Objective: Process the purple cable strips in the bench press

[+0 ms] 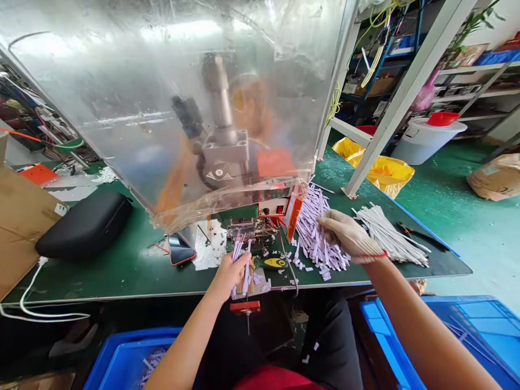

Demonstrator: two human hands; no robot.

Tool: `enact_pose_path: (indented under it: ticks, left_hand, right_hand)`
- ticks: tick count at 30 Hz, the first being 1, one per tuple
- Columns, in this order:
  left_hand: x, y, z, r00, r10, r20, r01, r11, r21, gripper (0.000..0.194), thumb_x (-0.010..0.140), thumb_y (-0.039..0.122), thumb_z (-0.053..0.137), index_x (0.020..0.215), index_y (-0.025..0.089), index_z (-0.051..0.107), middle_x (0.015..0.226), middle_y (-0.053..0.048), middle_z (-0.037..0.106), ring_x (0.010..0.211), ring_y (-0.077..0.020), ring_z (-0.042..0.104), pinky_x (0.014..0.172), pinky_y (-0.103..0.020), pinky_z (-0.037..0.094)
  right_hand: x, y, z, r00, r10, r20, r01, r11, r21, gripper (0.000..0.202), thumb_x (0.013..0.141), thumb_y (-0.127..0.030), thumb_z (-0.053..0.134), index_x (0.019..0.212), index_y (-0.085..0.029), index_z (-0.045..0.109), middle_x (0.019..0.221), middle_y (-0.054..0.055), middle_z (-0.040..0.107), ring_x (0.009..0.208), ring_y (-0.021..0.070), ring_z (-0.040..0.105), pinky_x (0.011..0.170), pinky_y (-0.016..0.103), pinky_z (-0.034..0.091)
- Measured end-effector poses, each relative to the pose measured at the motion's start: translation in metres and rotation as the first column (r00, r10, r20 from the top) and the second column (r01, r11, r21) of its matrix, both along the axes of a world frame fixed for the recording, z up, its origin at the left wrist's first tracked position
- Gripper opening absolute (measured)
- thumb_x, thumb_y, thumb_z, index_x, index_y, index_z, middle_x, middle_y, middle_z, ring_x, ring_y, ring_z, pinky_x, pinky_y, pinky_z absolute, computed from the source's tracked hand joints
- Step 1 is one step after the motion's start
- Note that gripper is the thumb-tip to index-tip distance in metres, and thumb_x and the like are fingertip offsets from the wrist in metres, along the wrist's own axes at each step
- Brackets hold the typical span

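Observation:
My bare left hand (231,273) is closed around a few pale purple strips (246,271) in front of the small metal fixture (241,230) of the machine. My right hand (345,233), in a white glove with a red cuff, reaches over the pile of purple strips (314,233), its fingers bent together at the pile's upper right side. What those fingers hold, if anything, is too small to make out. A screwdriver with a yellow and green handle (273,262) lies between my hands.
A clear plastic guard (142,108) covers the machine. White strips (390,233) and pliers (422,236) lie at right. At left are a black case (87,225) and a phone (181,249). Blue bins (122,352) stand below the green table (142,279) on both sides.

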State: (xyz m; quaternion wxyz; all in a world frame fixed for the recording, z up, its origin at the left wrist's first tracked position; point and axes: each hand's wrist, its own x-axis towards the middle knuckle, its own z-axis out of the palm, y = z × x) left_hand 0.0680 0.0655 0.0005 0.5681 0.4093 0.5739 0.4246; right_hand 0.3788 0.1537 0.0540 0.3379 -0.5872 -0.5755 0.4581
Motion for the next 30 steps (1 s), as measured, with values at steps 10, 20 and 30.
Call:
enact_pose_path:
  ticks: [10,20,30]
  left_hand:
    - [-0.034,-0.056,0.029,0.982,0.079,0.174,-0.076,0.997,-0.025,0.037,0.077,0.048,0.072,0.067,0.015,0.06,0.039,0.012,0.028,0.033,-0.0022,0.02,0.034,-0.016,0.014]
    - [-0.068,-0.099,-0.009,0.923,0.265,0.277,-0.231,0.961,-0.149,0.041,0.073,0.05,0.078,0.068,0.014,0.059,0.045,0.01,0.037,0.033,0.0007,0.022,0.033,-0.012,0.014]
    - [-0.06,-0.095,0.001,0.967,0.183,0.178,-0.17,0.982,-0.086,0.042,0.075,0.052,0.074,0.066,0.013,0.061,0.05,0.002,0.053,0.035,-0.002,0.034,0.033,-0.014,0.015]
  right_hand:
    - [-0.134,-0.076,-0.035,0.853,0.305,-0.423,-0.421,0.881,-0.215,0.05,0.085,-0.066,0.055,0.076,-0.017,0.056,0.053,-0.001,0.06,0.034,0.0085,0.048,0.032,0.017,0.038]
    - [-0.17,-0.05,-0.058,0.844,0.18,-0.506,-0.362,0.886,-0.289,0.038,0.083,-0.051,0.058,0.069,-0.015,0.06,0.05,0.001,0.061,0.032,0.0094,0.05,0.029,0.017,0.033]
    - [-0.174,-0.048,-0.054,0.836,0.13,-0.534,-0.345,0.88,-0.326,0.035,0.086,-0.043,0.056,0.065,-0.016,0.058,0.045,-0.002,0.055,0.029,0.0091,0.046,0.026,0.018,0.032]
